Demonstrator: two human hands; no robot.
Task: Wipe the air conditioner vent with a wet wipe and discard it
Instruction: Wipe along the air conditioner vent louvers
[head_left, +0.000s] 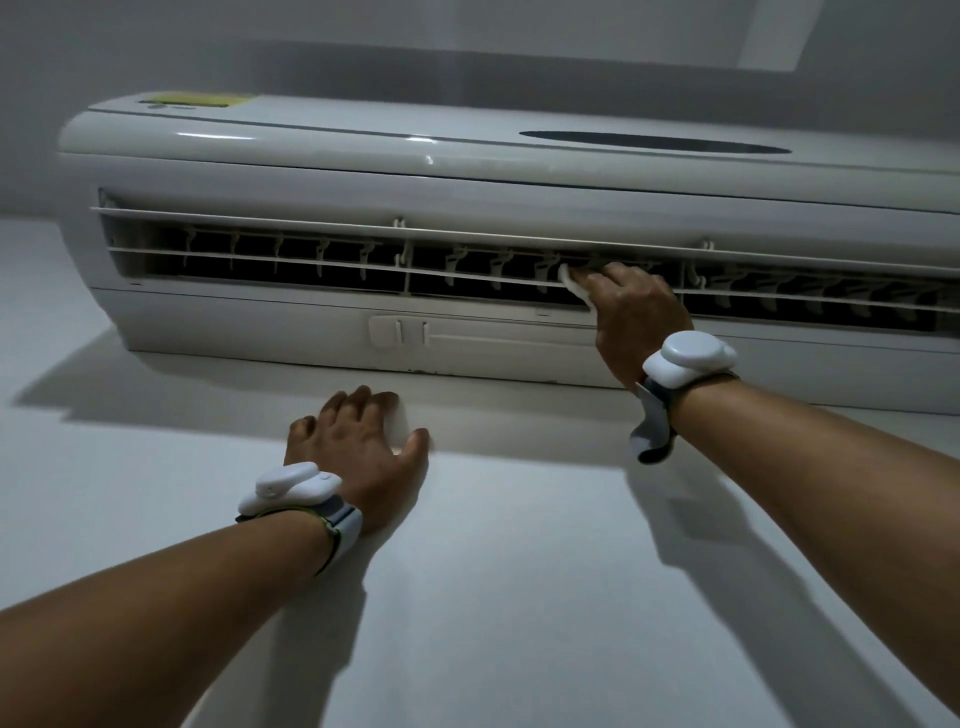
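Closest to me are the person's two bare forearms, reaching up and away, each with a white device strapped at the wrist, one on the left wrist (293, 488) and one on the right wrist (688, 358). The left hand (358, 447) lies against the pale wall (519, 571) just under the air conditioner (363, 176), fingers spread and relaxed, holding nothing.

The right hand (631, 312) is higher, at the vent (311, 265), a little right of the middle of the long opening. Its fingers are bent in over a white wet wipe (574, 283), pressing it against the thin horizontal slat that runs across the dark slot. Only a crumpled edge of the wipe shows, at the left of the knuckles and down past the thumb side. The fingertips themselves are tucked into the slot and hard to make out.

The unit is white and glossy, with a yellow label (195, 100) on its top left corner and a dark oval panel (654, 141) towards the right. The light is dim, and the arms throw hard shadows on the wall.
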